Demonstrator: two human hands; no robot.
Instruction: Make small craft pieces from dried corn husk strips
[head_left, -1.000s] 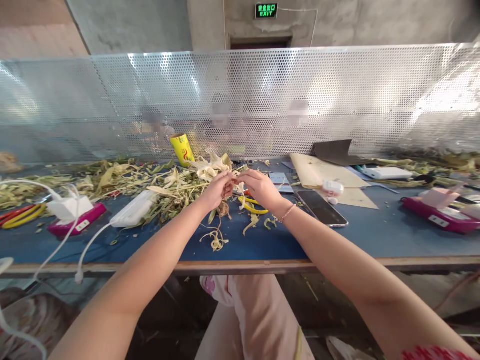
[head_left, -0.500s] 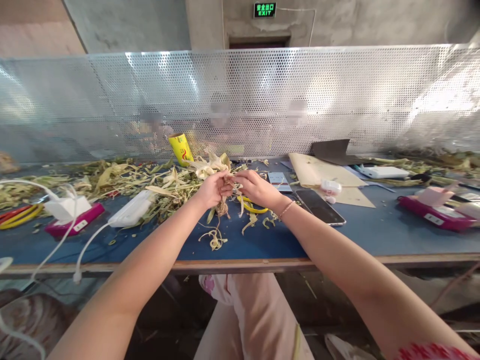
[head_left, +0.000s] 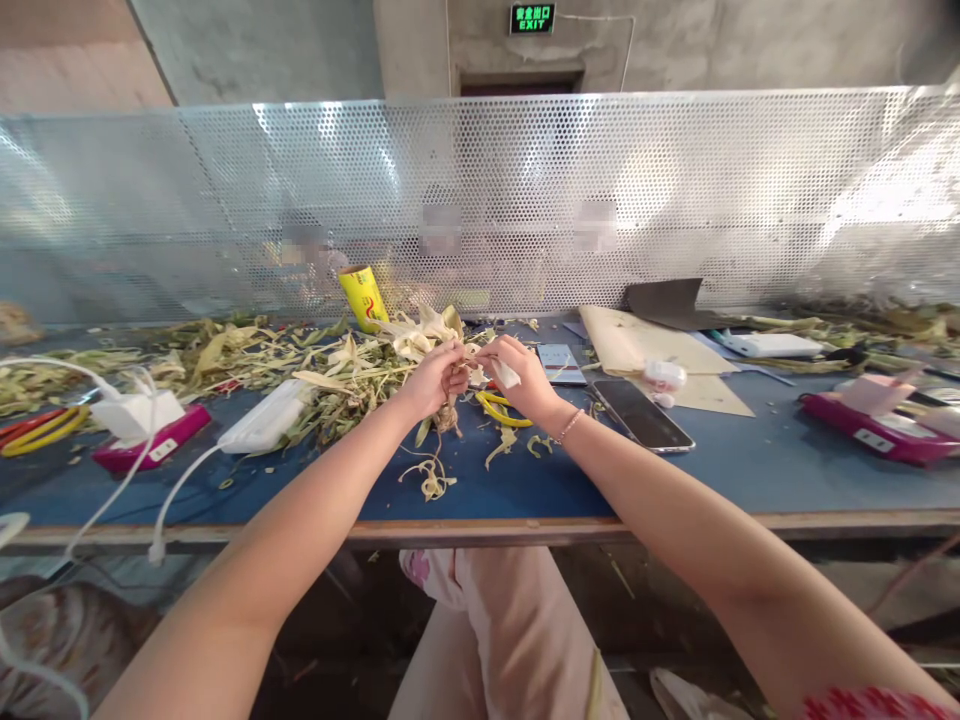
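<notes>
My left hand (head_left: 435, 382) is closed round the lower part of a bundle of dried, pale, husk-like leaves (head_left: 424, 335), whose broad tips fan out above the fingers. A brownish bound end (head_left: 448, 416) of that bundle hangs below the palm. Close against it, my right hand (head_left: 521, 378) has its fingers pinched on a pale husk strip (head_left: 505, 373), which lies across the hand. The fingertips of both hands nearly meet, and the exact grip between them is partly hidden. Under the hands are a yellow ring-shaped tool handle (head_left: 499, 410) and curled husk scraps (head_left: 431, 480).
Dried leaves (head_left: 217, 350) are heaped on the left of the blue table (head_left: 525, 490). A yellow tube (head_left: 361, 298) stands by the perforated metal screen (head_left: 517, 170). A phone (head_left: 643, 415), brown paper (head_left: 637, 340), a white charger (head_left: 266, 415) and magenta power strips (head_left: 154, 450) lie around.
My right hand has turned slightly, and a pale husk strip now shows across its fingers. My left hand stays round the bundle in nearly the same place.
</notes>
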